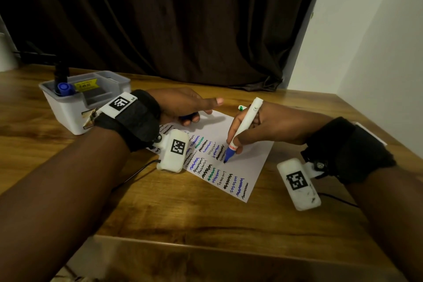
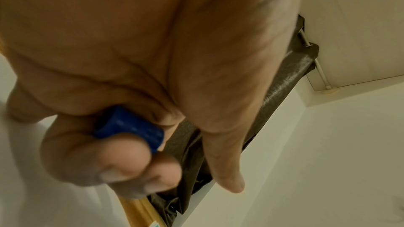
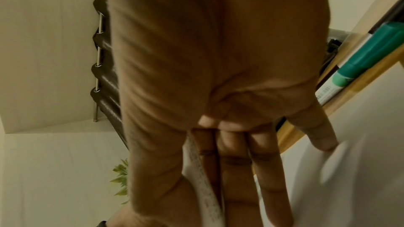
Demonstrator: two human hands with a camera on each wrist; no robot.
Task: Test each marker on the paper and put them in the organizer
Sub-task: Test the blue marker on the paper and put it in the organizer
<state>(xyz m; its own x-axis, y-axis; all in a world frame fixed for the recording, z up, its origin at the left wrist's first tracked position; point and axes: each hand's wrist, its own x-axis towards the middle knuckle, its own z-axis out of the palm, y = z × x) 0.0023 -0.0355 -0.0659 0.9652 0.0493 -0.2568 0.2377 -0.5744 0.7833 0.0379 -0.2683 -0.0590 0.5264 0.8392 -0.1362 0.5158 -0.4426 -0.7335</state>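
On the wooden table [image 1: 286, 201] lies the paper [image 1: 254, 167] with many zigzag lines; the right hand [image 1: 263, 126] pinches a white marker [image 1: 246, 126], its blue tip touching the paper; the left hand [image 1: 183, 105] rests on the paper's far edge, fingers curled around a blue cap [image 2: 131, 127]; the grey organizer [image 1: 75, 107] stands near the left wrist, holding a blue-capped marker [image 1: 64, 88]; a green-capped marker [image 3: 371, 54] lies behind the right hand.

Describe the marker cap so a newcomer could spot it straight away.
Find the white paper covered in squiggles on the wooden table. At its far-left corner rests the left hand. The blue cap sits in its curled fingers, short and stubby, unlike the long markers.
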